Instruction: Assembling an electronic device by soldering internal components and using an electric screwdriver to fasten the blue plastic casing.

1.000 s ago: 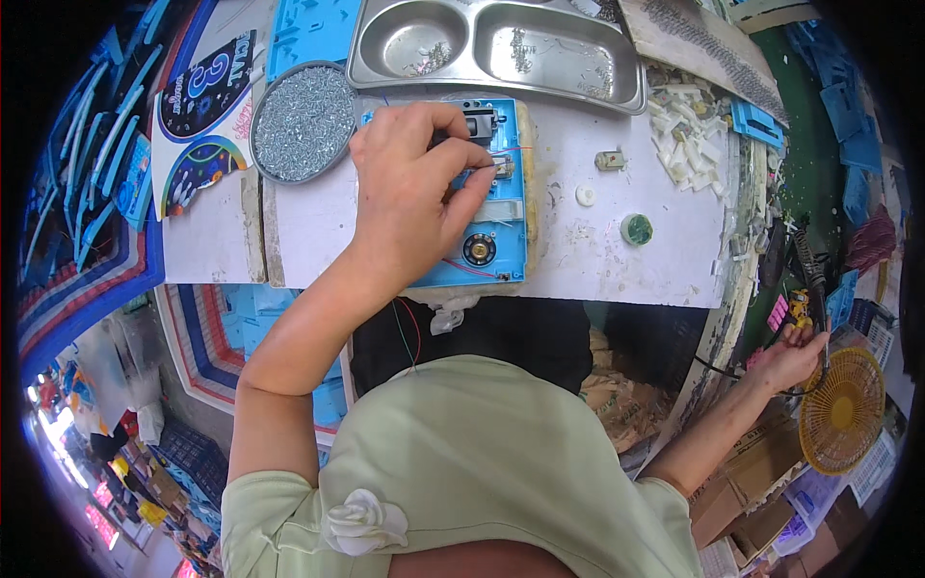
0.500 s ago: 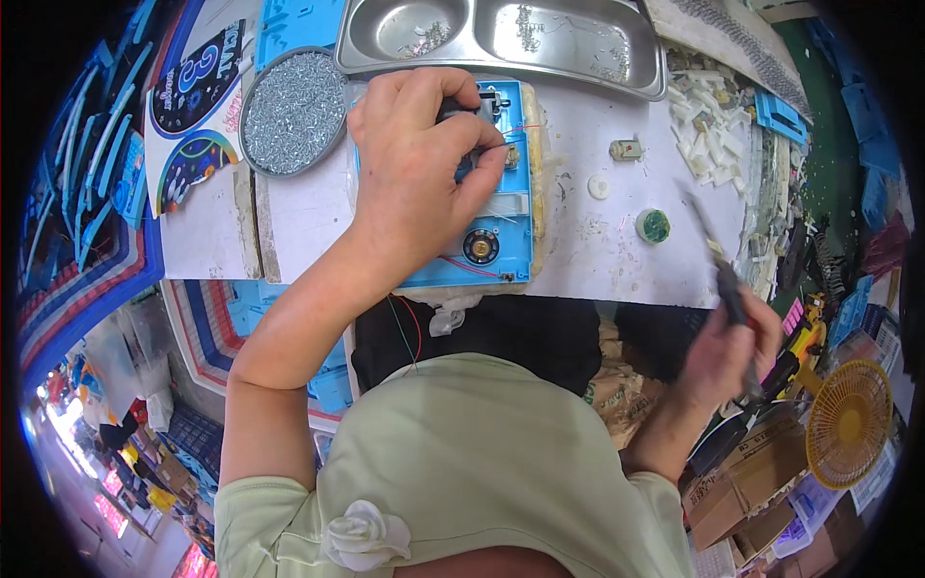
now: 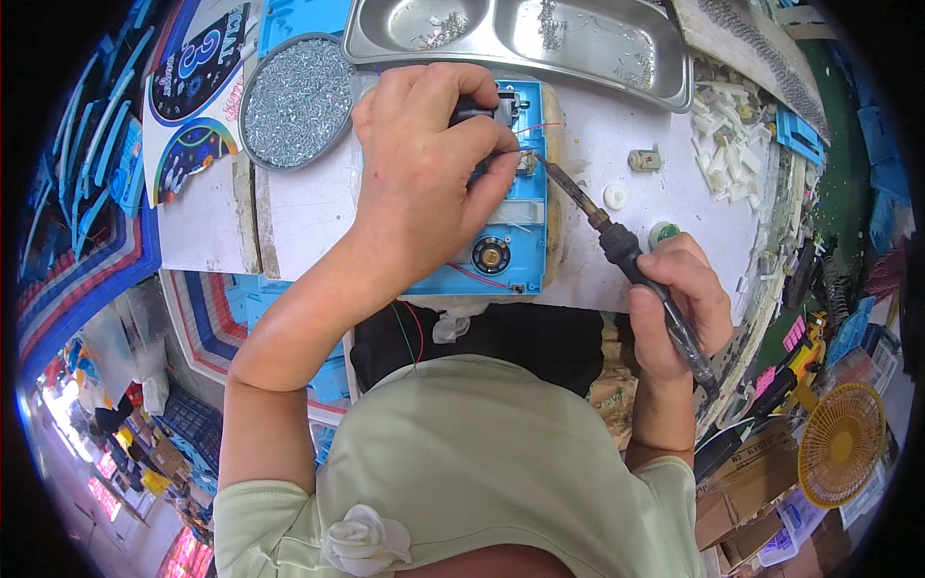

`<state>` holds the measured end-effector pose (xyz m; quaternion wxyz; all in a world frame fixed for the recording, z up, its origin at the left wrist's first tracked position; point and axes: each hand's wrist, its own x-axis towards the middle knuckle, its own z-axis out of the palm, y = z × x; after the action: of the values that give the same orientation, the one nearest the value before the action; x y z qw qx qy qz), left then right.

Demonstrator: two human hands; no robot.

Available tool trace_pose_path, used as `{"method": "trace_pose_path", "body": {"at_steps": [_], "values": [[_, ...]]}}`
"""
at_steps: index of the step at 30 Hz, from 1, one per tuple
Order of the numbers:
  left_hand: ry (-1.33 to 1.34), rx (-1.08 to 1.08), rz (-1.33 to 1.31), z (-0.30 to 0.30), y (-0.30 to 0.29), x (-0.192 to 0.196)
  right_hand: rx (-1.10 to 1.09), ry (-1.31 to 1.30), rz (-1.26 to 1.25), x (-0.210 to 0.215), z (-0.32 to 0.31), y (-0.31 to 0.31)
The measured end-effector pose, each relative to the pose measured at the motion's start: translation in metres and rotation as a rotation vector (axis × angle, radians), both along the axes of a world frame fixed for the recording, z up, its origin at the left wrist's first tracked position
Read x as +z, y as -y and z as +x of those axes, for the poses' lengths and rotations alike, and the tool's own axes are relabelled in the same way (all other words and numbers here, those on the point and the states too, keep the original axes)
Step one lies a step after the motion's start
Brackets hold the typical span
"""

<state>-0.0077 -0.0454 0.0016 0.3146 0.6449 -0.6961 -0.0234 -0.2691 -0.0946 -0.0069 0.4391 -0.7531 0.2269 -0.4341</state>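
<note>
My right hand is wrapped round the dark handle of a soldering iron. The iron's tip reaches a small metal-bodied motor in a light blue plastic casing; whether it touches cannot be made out. Over the casing's upper left part, my left hand pinches a thin wire beside that motor, its palm hiding much of the casing. A black part shows under its fingers. Lower in the casing are a round speaker and red wires.
Left of the casing stands a round tray of screws; behind is a steel compartment tray. To the right lie a loose motor, a white disc, a green-topped tin partly behind my hand, and white plastic pieces.
My right hand has brought the soldering iron up and leftward, from the table's right edge to the casing. My left hand stays over the casing, still pinching.
</note>
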Motion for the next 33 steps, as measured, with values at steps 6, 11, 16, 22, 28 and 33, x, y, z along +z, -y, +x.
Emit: {"method": "trace_pose_path", "body": {"at_steps": [6, 11, 16, 22, 28, 33], "values": [[0.002, -0.001, -0.006, -0.001, 0.001, 0.001, -0.002, -0.032, -0.028, 0.0, 0.003, 0.001], [0.006, 0.005, 0.005, -0.001, 0.001, 0.001, 0.002, -0.068, -0.065, 0.004, 0.008, 0.005], [0.02, 0.009, -0.002, -0.002, 0.0, 0.001, 0.023, -0.158, -0.185, 0.016, 0.012, 0.009], [0.043, 0.013, -0.004, -0.003, 0.0, 0.003, 0.025, -0.174, -0.239, 0.021, 0.007, 0.01], [0.058, 0.012, -0.011, -0.003, 0.0, 0.003, -0.002, -0.155, -0.194, 0.021, -0.002, 0.007], [0.081, 0.013, -0.017, -0.003, -0.001, 0.003, -0.011, -0.16, -0.179, 0.022, -0.007, 0.005]]}}
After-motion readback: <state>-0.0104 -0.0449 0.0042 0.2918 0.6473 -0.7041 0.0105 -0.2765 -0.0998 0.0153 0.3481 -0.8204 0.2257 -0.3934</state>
